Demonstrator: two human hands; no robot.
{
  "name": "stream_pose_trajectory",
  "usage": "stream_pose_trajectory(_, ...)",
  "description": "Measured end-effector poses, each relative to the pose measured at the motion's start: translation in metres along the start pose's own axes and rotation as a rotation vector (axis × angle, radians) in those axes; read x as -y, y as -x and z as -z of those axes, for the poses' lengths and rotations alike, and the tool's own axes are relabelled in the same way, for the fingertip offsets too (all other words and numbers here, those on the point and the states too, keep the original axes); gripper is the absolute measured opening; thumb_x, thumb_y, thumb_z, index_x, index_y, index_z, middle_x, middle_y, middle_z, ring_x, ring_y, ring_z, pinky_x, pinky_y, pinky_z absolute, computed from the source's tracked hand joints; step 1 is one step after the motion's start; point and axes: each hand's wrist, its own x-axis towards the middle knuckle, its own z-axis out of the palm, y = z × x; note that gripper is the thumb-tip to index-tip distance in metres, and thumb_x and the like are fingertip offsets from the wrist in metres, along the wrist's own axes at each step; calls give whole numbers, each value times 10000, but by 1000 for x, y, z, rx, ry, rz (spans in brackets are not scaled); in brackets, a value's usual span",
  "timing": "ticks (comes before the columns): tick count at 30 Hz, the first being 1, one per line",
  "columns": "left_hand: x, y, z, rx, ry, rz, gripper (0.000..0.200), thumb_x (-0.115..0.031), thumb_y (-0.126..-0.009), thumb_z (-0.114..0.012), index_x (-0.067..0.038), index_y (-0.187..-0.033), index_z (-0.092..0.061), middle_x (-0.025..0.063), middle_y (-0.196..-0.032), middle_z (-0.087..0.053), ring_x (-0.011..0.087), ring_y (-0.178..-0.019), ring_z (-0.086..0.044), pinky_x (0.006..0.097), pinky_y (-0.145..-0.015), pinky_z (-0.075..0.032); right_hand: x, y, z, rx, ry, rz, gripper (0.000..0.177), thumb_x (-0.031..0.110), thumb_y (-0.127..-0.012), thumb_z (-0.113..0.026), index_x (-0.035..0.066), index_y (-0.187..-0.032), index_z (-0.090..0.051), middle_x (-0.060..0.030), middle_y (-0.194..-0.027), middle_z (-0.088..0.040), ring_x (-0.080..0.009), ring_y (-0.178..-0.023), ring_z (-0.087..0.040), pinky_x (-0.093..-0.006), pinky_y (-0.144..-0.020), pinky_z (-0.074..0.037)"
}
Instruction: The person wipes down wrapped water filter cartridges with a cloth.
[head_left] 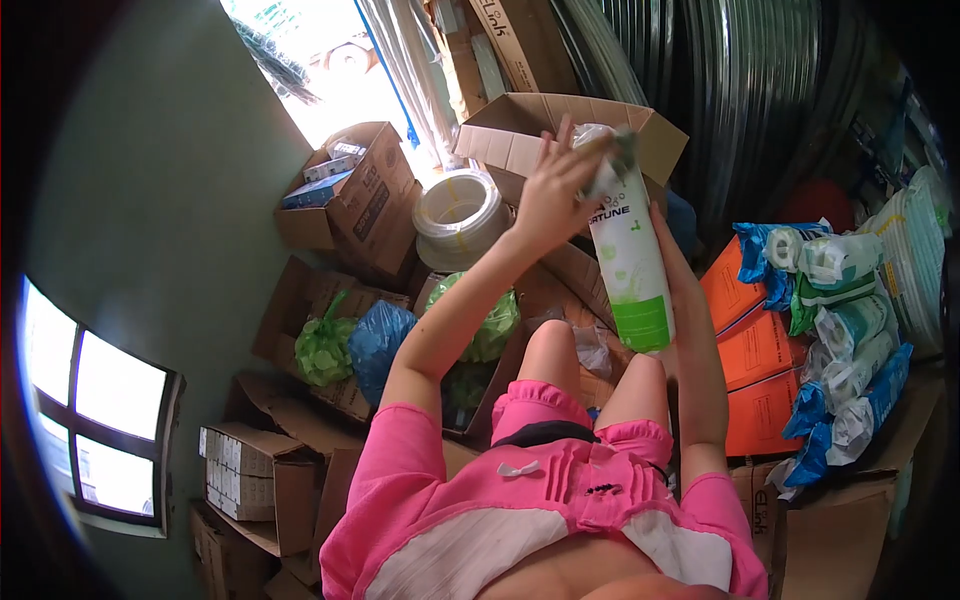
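A long white-and-green plastic package printed "ORTUNE" is held up above my knees, tilted slightly. My left hand is at its upper end, thumb and forefinger around the crumpled, partly blurred top, other fingers raised. Along the package's right side, my right hand supports it from behind; most of those fingers are hidden. Just behind the package stands an open cardboard box, its inside mostly out of sight.
Orange boxes and several plastic-wrapped packages are piled on the right. White coiled tubing, green bags and a blue bag lie left of centre. Cartons crowd the left wall; dark coiled pipe rises behind.
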Motion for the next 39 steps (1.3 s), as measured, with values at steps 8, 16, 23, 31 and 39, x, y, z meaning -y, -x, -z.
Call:
stream_pose_trajectory(8, -78, 66, 0, 350, 248, -256, 651, -209, -658, -752, -184, -1298, -634, -3, -1436, -544, 303, -1425, -400, 555, -1137, -335, 5, -11, 32, 192, -78, -9, 641, 636, -978, -442, 103, -1308, -574, -103, -1116, -688, -218, -922, -707, -371, -762, -604)
stream_pose_trajectory(16, -26, 11, -6, 76, 230, -12, 472, -104, -619, -750, -148, -1089, -749, 33, -1243, -664, 246, -1011, -610, 398, -896, -457, -12, -33, 23, 109, -103, 245, 610, 598, -1015, -385, 110, -1360, -510, -86, -1110, -662, -212, -914, -694, -372, -747, -599)
stream_pose_trajectory(23, -50, 24, 3, 183, 424, -46, 463, -88, -586, -779, -119, -1048, -755, 33, -1161, -664, 272, -1057, -590, 379, -914, -476, 10, -28, 29, 209, -153, 200, 604, 596, -1006, -409, 100, -1327, -537, -105, -1146, -644, -236, -981, -673, -385, -806, -586)
stream_pose_trajectory(31, -22, 12, -3, 162, 285, -2, 509, -38, -608, -750, -109, -1112, -741, 73, -1197, -653, 281, -1050, -599, 383, -917, -503, -3, -15, 19, 147, -175, 105, 692, 640, -975, -421, 49, -1316, -538, -169, -1144, -665, -284, -884, -713, -392, -708, -623)
stream_pose_trajectory(39, -14, 10, -5, 57, 288, 75, 364, -106, -682, -777, -43, -1038, -734, 79, -1180, -664, 294, -998, -638, 400, -908, -507, 1, -7, -9, 73, -49, 68, 653, 591, -985, -403, 39, -1289, -573, -189, -1106, -682, -272, -819, -722, -395, -690, -613)
